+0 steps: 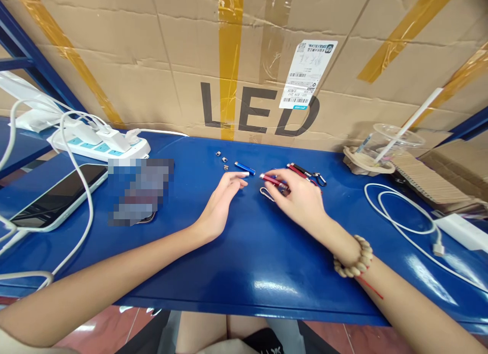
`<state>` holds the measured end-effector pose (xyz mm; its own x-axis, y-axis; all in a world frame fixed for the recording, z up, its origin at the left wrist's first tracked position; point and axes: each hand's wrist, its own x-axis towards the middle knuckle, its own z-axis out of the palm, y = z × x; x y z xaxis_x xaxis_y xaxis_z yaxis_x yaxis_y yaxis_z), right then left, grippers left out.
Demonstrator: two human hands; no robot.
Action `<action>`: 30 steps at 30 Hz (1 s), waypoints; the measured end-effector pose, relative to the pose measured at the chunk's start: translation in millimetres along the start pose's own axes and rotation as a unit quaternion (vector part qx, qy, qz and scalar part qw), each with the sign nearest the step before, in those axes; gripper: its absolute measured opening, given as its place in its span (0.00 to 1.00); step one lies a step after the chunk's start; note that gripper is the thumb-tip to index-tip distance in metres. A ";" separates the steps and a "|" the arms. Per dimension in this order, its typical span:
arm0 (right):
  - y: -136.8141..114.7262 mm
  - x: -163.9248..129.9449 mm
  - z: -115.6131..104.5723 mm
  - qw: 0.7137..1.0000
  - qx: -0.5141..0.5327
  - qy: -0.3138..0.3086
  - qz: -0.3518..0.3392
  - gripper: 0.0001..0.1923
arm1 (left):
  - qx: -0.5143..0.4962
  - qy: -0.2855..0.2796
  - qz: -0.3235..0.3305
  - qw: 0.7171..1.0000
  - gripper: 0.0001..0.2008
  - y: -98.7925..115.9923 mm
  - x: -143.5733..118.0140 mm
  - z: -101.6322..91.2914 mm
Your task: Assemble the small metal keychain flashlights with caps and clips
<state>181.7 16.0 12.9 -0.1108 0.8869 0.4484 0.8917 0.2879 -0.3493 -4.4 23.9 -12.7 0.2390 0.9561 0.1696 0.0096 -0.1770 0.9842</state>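
Note:
My right hand (pixel 301 197) grips a small red metal pen-shaped tube (pixel 271 180), its silver tip pointing left, with a wire ring under it on the blue table (pixel 247 252). My left hand (pixel 223 201) lies open beside it, fingertips close to the tube's tip. A blue tube (pixel 244 167) lies just beyond my left fingertips. Three tiny silver caps (pixel 223 159) sit further back. More red and black tubes with key rings (pixel 305 172) lie behind my right hand.
A large cardboard box marked LED (pixel 259 64) stands along the back. At left are a power strip (pixel 101 143) with chargers, a phone (pixel 57 197) and white cables. At right are a plastic cup with straw (pixel 385 145), a white cable (pixel 404 216) and cardboard pieces (pixel 430 178).

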 end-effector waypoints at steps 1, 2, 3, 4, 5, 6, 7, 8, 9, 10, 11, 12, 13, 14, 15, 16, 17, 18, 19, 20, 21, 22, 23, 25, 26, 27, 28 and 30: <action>7.9 4.0 -0.6 0.999 -0.028 0.027 0.027 0.10 | 0.003 0.014 -0.005 1.000 0.17 -0.8 0.2 -0.2; 15.7 7.6 -1.1 0.996 -0.054 0.038 0.052 0.11 | 0.004 0.023 -0.009 1.000 0.17 -1.0 0.2 -0.2; 22.9 10.4 -1.5 0.993 -0.077 0.044 0.074 0.12 | 0.007 0.027 -0.012 1.000 0.17 -0.5 -0.1 -0.1; 29.1 12.3 -1.9 0.991 -0.097 0.041 0.088 0.12 | 0.011 0.030 -0.014 0.999 0.16 0.6 -0.4 0.2; 33.8 13.4 -2.1 0.989 -0.114 0.030 0.094 0.11 | 0.018 0.032 -0.014 0.999 0.16 2.4 -1.0 0.6; 37.2 13.8 -2.2 0.987 -0.128 0.017 0.097 0.09 | 0.030 0.034 -0.013 0.999 0.15 4.8 -1.6 1.0; 39.2 13.7 -2.3 0.985 -0.139 0.005 0.098 0.08 | 0.047 0.035 -0.012 0.998 0.14 7.5 -2.3 1.5; 40.3 13.4 -2.3 0.985 -0.143 -0.003 0.095 0.08 | 0.070 0.035 -0.011 0.997 0.14 10.5 -3.0 1.9; 40.7 12.9 -2.2 0.985 -0.143 -0.007 0.091 0.08 | 0.098 0.033 -0.011 0.995 0.12 13.5 -3.7 2.2; 40.9 12.5 -2.2 0.986 -0.139 -0.008 0.086 0.09 | 0.129 0.029 -0.010 0.991 0.11 16.2 -4.2 2.4; 41.0 12.3 -2.1 0.988 -0.134 -0.006 0.082 0.10 | 0.160 0.024 -0.007 0.987 0.10 18.6 -4.5 2.5; 41.3 12.3 -2.0 0.988 -0.130 -0.004 0.079 0.11 | 0.191 0.020 -0.003 0.981 0.09 20.5 -4.8 2.4; 41.8 12.3 -1.8 0.989 -0.128 -0.002 0.077 0.12 | 0.220 0.015 0.000 0.975 0.09 21.7 -4.8 2.1; 42.4 12.5 -1.5 0.989 -0.130 0.000 0.076 0.13 | 0.248 0.011 0.001 0.969 0.09 22.5 -4.7 1.8; 43.3 12.6 -1.2 0.988 -0.133 0.001 0.075 0.13 | 0.275 0.005 -0.001 0.962 0.09 22.7 -4.6 1.3; 44.1 12.6 -0.7 0.988 -0.137 0.001 0.073 0.13 | 0.299 0.001 -0.005 0.954 0.10 22.5 -4.3 0.7; 44.9 12.5 -0.1 0.987 -0.141 0.001 0.070 0.13 | 0.321 -0.003 -0.009 0.947 0.10 22.1 -4.1 0.1; 45.7 12.3 0.5 0.987 -0.144 0.001 0.067 0.14 | 0.341 -0.005 -0.011 0.940 0.11 21.6 -3.8 -0.7; 46.2 12.1 1.0 0.987 -0.146 0.000 0.062 0.14 | 0.358 -0.006 -0.009 0.934 0.11 21.0 -3.5 -1.5; 46.5 11.9 1.4 0.987 -0.148 0.000 0.056 0.14 | 0.374 -0.005 -0.005 0.928 0.11 20.5 -3.1 -2.5; 46.5 11.7 1.6 0.987 -0.151 0.002 0.049 0.14 | 0.389 -0.003 -0.001 0.921 0.12 20.1 -2.6 -3.6; 46.2 11.6 1.7 0.987 -0.155 0.006 0.042 0.15 | 0.404 -0.002 0.004 0.915 0.12 19.6 -2.0 -4.8; 45.6 11.6 1.5 0.987 -0.157 0.012 0.034 0.15 | 0.420 -0.001 0.011 0.907 0.12 19.1 -1.2 -6.1; 43.4 11.9 0.6 0.987 -0.156 0.028 0.014 0.13 | 0.458 -0.009 0.040 0.888 0.13 17.3 0.6 -8.9; 41.9 12.1 0.1 0.988 -0.151 0.036 0.003 0.13 | 0.478 -0.018 0.062 0.876 0.14 16.0 1.6 -10.1; 40.2 12.3 -0.5 0.989 -0.144 0.043 -0.006 0.12 | 0.497 -0.030 0.084 0.863 0.15 14.5 2.5 -11.2; 38.5 12.4 -0.9 0.989 -0.137 0.048 -0.014 0.11 | 0.512 -0.041 0.104 0.852 0.16 12.8 3.2 -12.0; 35.3 12.6 -1.3 0.990 -0.127 0.056 -0.022 0.12 | 0.527 -0.057 0.125 0.839 0.17 9.5 4.1 -12.7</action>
<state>212.3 36.8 7.3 -0.1154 0.8256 0.5523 0.9703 0.2128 -0.1153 -15.6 29.1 -2.0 0.4527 0.8405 0.2978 0.7840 -0.5343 0.3161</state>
